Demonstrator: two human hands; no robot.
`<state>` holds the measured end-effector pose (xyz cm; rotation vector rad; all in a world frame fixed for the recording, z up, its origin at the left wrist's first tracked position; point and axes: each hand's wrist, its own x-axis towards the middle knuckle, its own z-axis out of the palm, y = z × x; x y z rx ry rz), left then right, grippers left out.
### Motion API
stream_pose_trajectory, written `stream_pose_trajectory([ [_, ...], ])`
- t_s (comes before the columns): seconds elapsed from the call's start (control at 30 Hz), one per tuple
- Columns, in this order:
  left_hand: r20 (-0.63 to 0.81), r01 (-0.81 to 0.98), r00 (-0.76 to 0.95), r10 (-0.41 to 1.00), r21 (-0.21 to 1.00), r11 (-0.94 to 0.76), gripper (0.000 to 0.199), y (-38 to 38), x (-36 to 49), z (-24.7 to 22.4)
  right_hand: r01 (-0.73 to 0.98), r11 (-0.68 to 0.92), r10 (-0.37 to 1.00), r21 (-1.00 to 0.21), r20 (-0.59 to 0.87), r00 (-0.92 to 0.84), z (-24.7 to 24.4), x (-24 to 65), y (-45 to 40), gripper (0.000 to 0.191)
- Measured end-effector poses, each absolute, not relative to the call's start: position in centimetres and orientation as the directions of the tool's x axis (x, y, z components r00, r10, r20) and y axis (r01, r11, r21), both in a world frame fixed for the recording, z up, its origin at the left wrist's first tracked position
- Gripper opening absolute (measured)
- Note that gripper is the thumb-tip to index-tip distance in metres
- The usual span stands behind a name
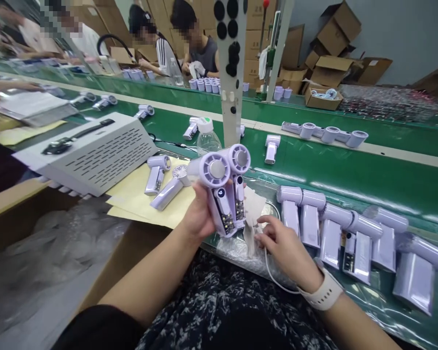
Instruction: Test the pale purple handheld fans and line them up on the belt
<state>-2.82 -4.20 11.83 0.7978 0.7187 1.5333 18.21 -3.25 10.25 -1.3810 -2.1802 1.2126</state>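
Purple fans (222, 197) look light, slick; hold handles (224, 218). Left grip (200, 214) hugs two above bench's (268, 181) near edge, right grip (282, 238) pinches cord (267, 266).

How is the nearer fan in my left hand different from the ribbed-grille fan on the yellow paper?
The held fan is raised in the left hand; the other fan lies on yellow paper.
The held fan exposes circuit parts; the other fan shows a smooth handle.
The held fan's head has a silver disc; the other fan's shows thin ribs.
Both are light purple.
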Motion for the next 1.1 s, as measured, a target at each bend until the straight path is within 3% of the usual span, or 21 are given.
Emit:
stream_pose_trajectory([
  [0.17,0.174,-0.579,-0.117,0.978,0.788,-0.209,0.075,-2.8,0.6,12.5,0.316,-0.113,0.863,-0.942,-0.25,-0.439,10.0,20.0,-3.7,0.027],
  [0.37,0.157,-0.69,-0.112,0.981,0.698,-0.19,0.069,-1.9,3.7,12.9,0.209,0.066,0.858,-0.976,-0.052,-0.512,12.2,19.3,-5.7,0.021],
  [0.53,0.144,-0.687,-0.043,0.989,0.714,-0.134,0.073,-2.4,3.2,12.8,0.123,-0.01,0.836,-0.992,-0.076,-0.544,12.1,18.2,-6.5,0.034],
  [0.7,0.164,-0.676,-0.02,0.986,0.724,-0.134,0.075,-3.0,2.0,12.1,0.089,-0.163,0.78,-0.983,-0.183,-0.598,11.5,18.0,-6.6,0.034],
  [0.8,0.121,-0.676,-0.061,0.991,0.725,-0.13,0.077,-3.0,2.0,12.1,0.115,-0.165,0.768,-0.98,-0.201,-0.608,11.4,17.7,-6.6,0.037],
  [0.97,0.153,-0.666,-0.17,0.973,0.71,-0.228,0.075,-2.8,2.6,12.1,-0.032,-0.246,0.832,-0.969,-0.194,-0.519,10.8,17.2,-7.1,0.04],
  [1.1,0.143,-0.682,-0.056,0.988,0.717,-0.142,0.074,-2.9,2.6,12.1,0.078,-0.168,0.785,-0.983,-0.181,-0.593,11.0,17.8,-6.8,0.039],
])
